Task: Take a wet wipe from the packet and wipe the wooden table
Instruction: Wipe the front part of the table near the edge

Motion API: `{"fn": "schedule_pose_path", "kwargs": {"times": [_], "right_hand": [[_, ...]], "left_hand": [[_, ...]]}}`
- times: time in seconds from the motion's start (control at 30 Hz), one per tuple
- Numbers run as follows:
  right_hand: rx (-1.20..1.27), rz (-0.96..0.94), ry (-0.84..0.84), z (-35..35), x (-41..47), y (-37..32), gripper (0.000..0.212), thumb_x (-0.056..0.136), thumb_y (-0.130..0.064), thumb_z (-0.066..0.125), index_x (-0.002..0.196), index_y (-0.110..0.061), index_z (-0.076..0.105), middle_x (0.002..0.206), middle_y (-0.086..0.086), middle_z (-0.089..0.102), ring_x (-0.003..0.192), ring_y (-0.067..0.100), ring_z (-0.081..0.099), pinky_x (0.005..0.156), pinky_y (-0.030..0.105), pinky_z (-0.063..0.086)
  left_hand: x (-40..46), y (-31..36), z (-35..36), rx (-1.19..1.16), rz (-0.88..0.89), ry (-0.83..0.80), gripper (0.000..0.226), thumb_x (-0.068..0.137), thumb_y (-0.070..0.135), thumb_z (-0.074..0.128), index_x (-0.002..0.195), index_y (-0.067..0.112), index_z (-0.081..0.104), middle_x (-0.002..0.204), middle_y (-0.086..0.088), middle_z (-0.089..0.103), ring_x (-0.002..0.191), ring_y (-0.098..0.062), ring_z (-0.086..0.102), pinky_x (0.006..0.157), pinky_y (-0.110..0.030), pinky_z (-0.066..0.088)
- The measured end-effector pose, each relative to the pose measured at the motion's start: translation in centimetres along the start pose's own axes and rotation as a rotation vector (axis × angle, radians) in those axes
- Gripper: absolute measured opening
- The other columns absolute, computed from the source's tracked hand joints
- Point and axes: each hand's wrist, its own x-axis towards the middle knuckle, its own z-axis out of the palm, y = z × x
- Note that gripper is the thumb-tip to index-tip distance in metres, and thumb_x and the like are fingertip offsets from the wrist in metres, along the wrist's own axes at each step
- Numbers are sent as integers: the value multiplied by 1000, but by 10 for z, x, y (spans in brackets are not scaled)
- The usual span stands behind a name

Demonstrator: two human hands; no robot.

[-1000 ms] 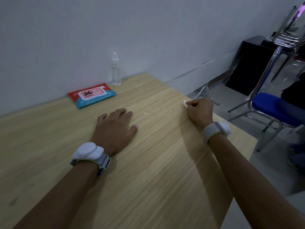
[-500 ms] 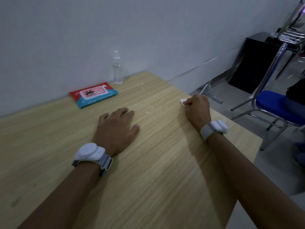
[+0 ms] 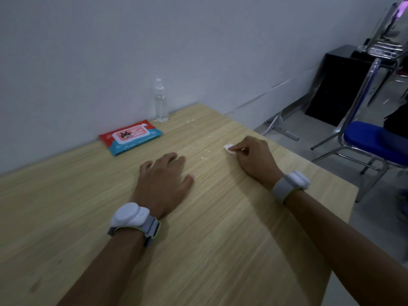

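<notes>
Clearly light, limp and damp, the wet wipe (image 3: 229, 149) sits bunched under the right hand (image 3: 254, 157), pinched at its folded edge on the table (image 3: 220, 239), while the left hand (image 3: 164, 180) rests spread flat.

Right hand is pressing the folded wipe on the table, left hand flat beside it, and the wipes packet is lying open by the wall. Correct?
Not quite. The head view shows the wipes packet with its flap closed. The rest stands: right hand holds the wipe on the table, left hand flat.
</notes>
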Motion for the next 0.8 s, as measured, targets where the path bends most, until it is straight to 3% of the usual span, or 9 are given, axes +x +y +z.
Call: {"fn": "schedule_pose_path", "kwargs": {"times": [0.07, 0.2, 0.3, 0.37, 0.43, 0.53, 0.67, 0.73, 0.8], "right_hand": [[25, -12, 1, 7, -3, -11, 10, 93, -24, 76, 96, -21, 85, 79, -2, 67, 74, 13, 63, 74, 25, 50], [48, 125, 52, 13, 9, -16, 13, 94, -19, 73, 100, -18, 84, 98, 5, 75, 93, 20, 68, 86, 22, 48], [-58, -41, -23, 23, -4, -33, 19, 98, -19, 65, 98, -11, 83, 89, 8, 68, 83, 26, 65, 80, 40, 53], [-131, -151, -65, 26, -13, -33, 26, 101, -22, 61, 92, -10, 82, 80, 5, 60, 73, 23, 59, 70, 39, 50], [-222, -95, -47, 16, -7, -22, 31, 103, -24, 59, 87, -7, 79, 81, 6, 57, 75, 25, 58, 70, 36, 43], [-235, 76, 20, 6, 14, -11, 30, 102, -17, 57, 89, 3, 75, 91, 15, 64, 87, 34, 61, 79, 40, 47], [-121, -75, -57, 15, 2, -31, 20, 96, -13, 64, 94, -5, 82, 83, 10, 66, 78, 26, 64, 76, 40, 53], [-84, -76, -76, 17, -6, -35, 19, 94, -12, 65, 98, -10, 83, 83, 7, 69, 75, 20, 64, 77, 34, 54], [-67, 29, -47, 16, -4, -37, 21, 93, -9, 65, 102, -14, 83, 92, 5, 73, 83, 13, 65, 77, 6, 42]], "left_hand": [[0, 0, 1, 5, -9, 17, 61, 99, 63, 36, 152, 33, 40, 158, 8, 37, 142, -14, 39, 121, -49, 23], [0, -1, 1, -5, -13, 17, 60, 99, 62, 38, 151, 33, 41, 157, 8, 38, 141, -14, 40, 121, -49, 22], [0, 0, 0, -16, -17, 14, 62, 99, 63, 37, 152, 32, 41, 158, 7, 39, 141, -14, 39, 121, -50, 22], [-1, -3, 2, -27, -26, 18, 62, 98, 64, 37, 152, 32, 42, 158, 8, 39, 142, -14, 38, 121, -50, 21], [1, -2, 2, -36, -22, 21, 62, 98, 63, 38, 151, 32, 43, 158, 8, 39, 142, -13, 38, 122, -50, 21], [1, -2, 3, -38, -15, 23, 61, 98, 63, 38, 150, 31, 44, 157, 7, 40, 141, -14, 40, 121, -50, 21], [1, -2, 2, -42, -28, 22, 61, 98, 64, 38, 150, 32, 43, 157, 8, 39, 141, -13, 39, 121, -50, 21], [1, -3, 4, -52, -25, 28, 58, 100, 59, 36, 150, 31, 44, 156, 8, 40, 140, -12, 40, 121, -49, 21], [1, -4, 5, -103, -20, 53, 51, 105, 48, 32, 150, 26, 43, 154, 7, 44, 137, -12, 43, 121, -48, 21]]}}
